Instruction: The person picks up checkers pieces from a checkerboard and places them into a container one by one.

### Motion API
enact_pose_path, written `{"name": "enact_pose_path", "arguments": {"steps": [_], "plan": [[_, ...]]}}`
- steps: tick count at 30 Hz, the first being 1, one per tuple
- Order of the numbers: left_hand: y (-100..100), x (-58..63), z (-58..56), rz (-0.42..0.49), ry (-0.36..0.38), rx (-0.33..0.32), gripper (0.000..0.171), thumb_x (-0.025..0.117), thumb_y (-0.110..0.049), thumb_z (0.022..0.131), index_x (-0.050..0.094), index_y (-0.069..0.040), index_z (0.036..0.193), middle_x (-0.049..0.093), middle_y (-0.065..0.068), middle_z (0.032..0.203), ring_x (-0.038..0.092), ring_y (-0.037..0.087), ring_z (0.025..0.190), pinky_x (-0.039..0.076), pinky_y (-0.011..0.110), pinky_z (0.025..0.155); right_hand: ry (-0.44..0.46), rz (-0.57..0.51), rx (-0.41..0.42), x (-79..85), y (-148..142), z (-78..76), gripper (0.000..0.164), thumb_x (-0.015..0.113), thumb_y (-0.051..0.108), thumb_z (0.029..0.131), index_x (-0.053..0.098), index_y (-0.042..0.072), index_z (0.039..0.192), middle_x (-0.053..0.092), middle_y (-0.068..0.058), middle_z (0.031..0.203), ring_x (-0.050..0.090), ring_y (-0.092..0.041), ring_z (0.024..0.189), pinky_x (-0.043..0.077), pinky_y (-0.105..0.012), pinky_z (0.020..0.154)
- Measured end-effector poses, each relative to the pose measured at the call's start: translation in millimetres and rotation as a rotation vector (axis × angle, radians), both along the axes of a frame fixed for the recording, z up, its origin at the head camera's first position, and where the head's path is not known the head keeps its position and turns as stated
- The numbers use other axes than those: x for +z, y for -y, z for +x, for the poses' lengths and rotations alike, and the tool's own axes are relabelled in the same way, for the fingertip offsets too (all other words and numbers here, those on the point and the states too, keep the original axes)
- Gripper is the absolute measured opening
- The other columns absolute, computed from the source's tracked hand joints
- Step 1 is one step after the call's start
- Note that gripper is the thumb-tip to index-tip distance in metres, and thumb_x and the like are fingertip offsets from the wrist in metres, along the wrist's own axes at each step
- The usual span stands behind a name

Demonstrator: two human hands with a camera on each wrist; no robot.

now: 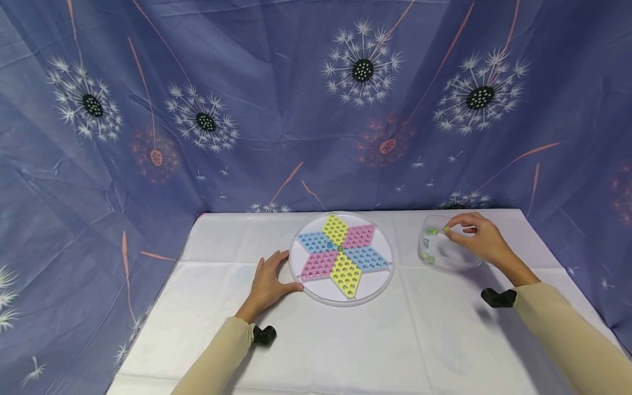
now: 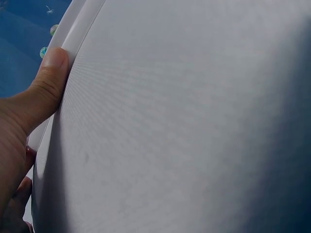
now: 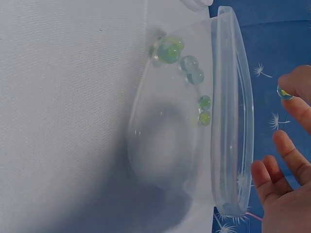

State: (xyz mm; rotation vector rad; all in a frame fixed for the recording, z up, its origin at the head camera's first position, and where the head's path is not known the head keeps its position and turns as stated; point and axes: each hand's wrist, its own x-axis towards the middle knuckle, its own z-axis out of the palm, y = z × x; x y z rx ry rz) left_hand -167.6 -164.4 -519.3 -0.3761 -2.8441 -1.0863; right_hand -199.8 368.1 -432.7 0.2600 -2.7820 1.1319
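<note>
A round white Chinese checkers board (image 1: 308, 230) carries a star of pink, yellow and blue points. A blue marble (image 1: 329, 245) and a green marble (image 1: 340, 248) sit near its centre. My left hand (image 1: 269, 282) rests against the board's left rim, thumb and fingers spread apart; the thumb (image 2: 51, 73) touches the edge in the left wrist view. At the right, my right hand (image 1: 479, 238) pinches a yellow-green marble (image 3: 284, 93) between thumb and forefinger, above a clear plastic container (image 3: 226, 116). Several marbles (image 3: 170, 51) lie inside that container.
A white cloth (image 1: 365, 345) covers the table. Blue dandelion-patterned fabric (image 1: 276, 109) hangs behind and at both sides. Each wrist wears a black camera, such as the one by the right cuff (image 1: 497, 298).
</note>
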Motion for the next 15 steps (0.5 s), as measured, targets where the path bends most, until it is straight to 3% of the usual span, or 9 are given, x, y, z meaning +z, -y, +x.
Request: {"name": "enact_pose_path", "arguments": {"steps": [5, 15], "plan": [[1, 0.8, 0.3, 0.004, -0.007, -0.001, 0.102, 0.096, -0.042, 0.066, 0.051, -0.005, 0.15, 0.051, 0.017, 0.152, 0.037, 0.036, 0.147, 0.006, 0.055, 0.124, -0.002, -0.014, -0.008, -5.5, 3, -5.5, 0.029, 0.074, 0.029, 0.097, 0.073, 0.004, 0.113, 0.053, -0.018, 0.134, 0.051, -0.045, 0.121, 0.043, -0.059, 0.099], [1, 2.4, 1.3, 0.018, -0.016, -0.008, 0.102, 0.097, -0.041, 0.066, 0.052, -0.003, 0.149, 0.051, 0.018, 0.151, 0.037, 0.037, 0.147, 0.007, 0.057, 0.123, -0.05, 0.035, 0.056, -22.4, 8, -16.3, 0.023, 0.075, 0.019, 0.095, 0.072, 0.002, 0.109, 0.054, -0.024, 0.128, 0.052, -0.048, 0.117, 0.045, -0.064, 0.095]]}}
